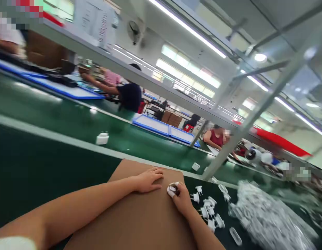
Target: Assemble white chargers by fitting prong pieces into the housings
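A brown cardboard sheet (pixel 150 215) lies in front of me on the dark green work surface. My left hand (pixel 150 180) rests on it palm down, fingers stretched out, holding nothing. Over the sheet's right edge, my right hand (pixel 183 200) has its fingers closed round a small white plastic part (pixel 172 189) with a rounded outline. The fingers and blur hide some of its shape. Just right of that hand, a loose heap of white plug pieces with pins (pixel 209 208) lies on the surface. Near it is a white oval cover (pixel 235 236).
A clear plastic bag (pixel 270 215) bulges at the right. White adapters (pixel 102 138) sit on the green conveyor belt (pixel 119 128) beyond a pale rail. A slanted metal post (pixel 244 135) rises at the right. Several co-workers sit across the line, near blue-rimmed trays (pixel 152 124).
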{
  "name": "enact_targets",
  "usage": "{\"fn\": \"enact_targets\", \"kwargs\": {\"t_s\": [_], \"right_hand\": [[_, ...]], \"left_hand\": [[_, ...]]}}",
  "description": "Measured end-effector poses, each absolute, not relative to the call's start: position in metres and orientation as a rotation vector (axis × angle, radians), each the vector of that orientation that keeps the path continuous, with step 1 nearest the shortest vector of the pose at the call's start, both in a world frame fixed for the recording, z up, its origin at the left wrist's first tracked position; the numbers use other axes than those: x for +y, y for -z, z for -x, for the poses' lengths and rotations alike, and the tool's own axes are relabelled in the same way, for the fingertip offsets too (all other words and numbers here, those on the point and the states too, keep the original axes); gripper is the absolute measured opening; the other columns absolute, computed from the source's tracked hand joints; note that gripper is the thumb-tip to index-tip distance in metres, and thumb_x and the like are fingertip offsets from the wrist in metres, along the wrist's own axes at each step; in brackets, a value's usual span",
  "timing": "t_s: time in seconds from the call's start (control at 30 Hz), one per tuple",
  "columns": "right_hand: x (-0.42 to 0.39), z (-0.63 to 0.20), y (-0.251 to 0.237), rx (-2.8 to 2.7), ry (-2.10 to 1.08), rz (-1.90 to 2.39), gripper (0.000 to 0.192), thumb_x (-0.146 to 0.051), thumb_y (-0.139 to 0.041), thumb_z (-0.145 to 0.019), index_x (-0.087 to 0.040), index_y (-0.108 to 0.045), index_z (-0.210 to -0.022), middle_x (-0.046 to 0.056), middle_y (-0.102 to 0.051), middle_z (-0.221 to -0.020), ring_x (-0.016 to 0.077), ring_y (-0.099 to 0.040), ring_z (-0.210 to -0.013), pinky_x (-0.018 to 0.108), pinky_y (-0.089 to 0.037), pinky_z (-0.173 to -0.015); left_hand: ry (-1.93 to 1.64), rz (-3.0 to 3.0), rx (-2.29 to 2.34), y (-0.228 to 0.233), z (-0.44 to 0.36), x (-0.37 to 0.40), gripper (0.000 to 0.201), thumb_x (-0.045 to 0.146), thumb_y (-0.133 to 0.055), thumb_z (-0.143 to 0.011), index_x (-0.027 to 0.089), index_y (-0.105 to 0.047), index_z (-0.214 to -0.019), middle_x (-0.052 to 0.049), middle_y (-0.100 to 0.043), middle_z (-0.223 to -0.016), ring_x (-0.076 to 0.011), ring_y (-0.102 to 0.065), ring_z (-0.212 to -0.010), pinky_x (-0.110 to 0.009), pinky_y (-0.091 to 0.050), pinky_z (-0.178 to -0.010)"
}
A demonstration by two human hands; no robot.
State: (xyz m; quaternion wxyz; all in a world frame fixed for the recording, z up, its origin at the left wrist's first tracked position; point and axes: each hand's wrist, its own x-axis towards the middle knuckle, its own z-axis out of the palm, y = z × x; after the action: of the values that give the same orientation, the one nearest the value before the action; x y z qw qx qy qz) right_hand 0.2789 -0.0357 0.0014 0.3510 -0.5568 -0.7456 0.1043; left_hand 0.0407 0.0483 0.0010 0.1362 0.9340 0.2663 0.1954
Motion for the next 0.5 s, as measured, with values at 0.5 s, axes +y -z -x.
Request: {"fn": "enact_targets", "kwargs": {"t_s": [0.5], "right_hand": [[-0.018, -0.285, -0.001, -2.227, -0.1, 1.648, 0.03, -0.026, -0.074, -0.086, -0.013, -0.071, -0.112, 0.008, -0.073, -0.109, 0.0213, -0.068, -0.105, 0.028, -0.048, -0.095]], "left_hand": [[-0.634, -2.729, 0.825, 0.056, -0.037, 0.116, 0.052, 0.061, -0.048, -0.089, 0.046, -0.07, -0.133, 0.006, -0.063, -0.146, -0.0333, -0.057, -0.138, -0.055, -0.048, -0.118]]}}
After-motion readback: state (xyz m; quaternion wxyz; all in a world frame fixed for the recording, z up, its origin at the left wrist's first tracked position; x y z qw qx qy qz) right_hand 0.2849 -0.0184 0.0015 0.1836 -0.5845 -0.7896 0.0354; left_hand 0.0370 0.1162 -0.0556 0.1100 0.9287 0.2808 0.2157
